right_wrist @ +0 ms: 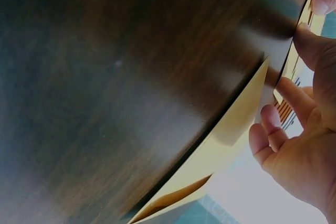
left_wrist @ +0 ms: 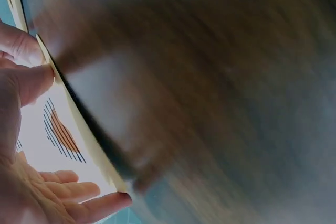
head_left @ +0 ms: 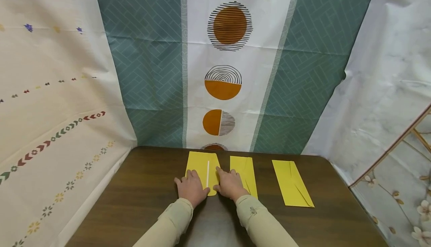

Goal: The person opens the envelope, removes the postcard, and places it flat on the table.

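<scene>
A yellow envelope [head_left: 198, 163] lies on the table with a narrow white strip [head_left: 207, 174] running lengthwise on it. My left hand [head_left: 192, 189] rests on its left side, fingers spread and thumb at the near edge. On the right edge, my right hand [head_left: 231, 184] touches the paper with an outstretched index finger and the thumb. Both thumbs sit close together at the near edge in the left wrist view. The right wrist view shows the right hand's [right_wrist: 310, 145] other fingers loosely bent, beside a second yellow envelope [head_left: 241, 164], which the right hand and wrist partly cover.
A third yellow envelope [head_left: 292, 183] lies farther right, its flap side up. The dark wooden table [head_left: 134, 198] ends at a hanging patterned cloth [head_left: 151, 71] behind, with pale cloth [head_left: 60, 108] along the left and marbled, flowered cloth [head_left: 380, 90] on the right.
</scene>
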The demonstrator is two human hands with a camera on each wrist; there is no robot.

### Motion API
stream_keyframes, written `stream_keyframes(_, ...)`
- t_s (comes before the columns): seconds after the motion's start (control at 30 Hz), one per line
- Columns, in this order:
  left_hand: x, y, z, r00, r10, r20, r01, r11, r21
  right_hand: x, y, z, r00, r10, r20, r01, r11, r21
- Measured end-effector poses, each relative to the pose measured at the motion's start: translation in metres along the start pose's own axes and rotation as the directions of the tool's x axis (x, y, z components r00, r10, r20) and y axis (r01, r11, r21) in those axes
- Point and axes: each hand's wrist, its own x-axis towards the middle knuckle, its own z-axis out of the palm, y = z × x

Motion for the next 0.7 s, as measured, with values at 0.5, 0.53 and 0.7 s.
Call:
stream_keyframes(0.5,0.0062,0.0108,-0.0009,0.998,-0.053,0.045,0.057,0.996,-0.075,0.0017,-0.0031,0.0,1.0,0.004,0.005,-0.004,1.0,-0.02)
stream_keyframes(0.53,0.0065,0.0105,0.0,0.997,-0.055,0.049,0.059,0.996,-0.069,0.002,-0.0029,0.0002,1.0,0.006,0.005,-0.005,1.0,-0.019)
stream_keyframes(0.7,0.0073,0.0095,-0.0011,0.998,-0.056,0.031,0.059,0.995,-0.086,0.0032,-0.0003,0.0016,0.999,0.033,0.007,-0.033,0.999,0.012)
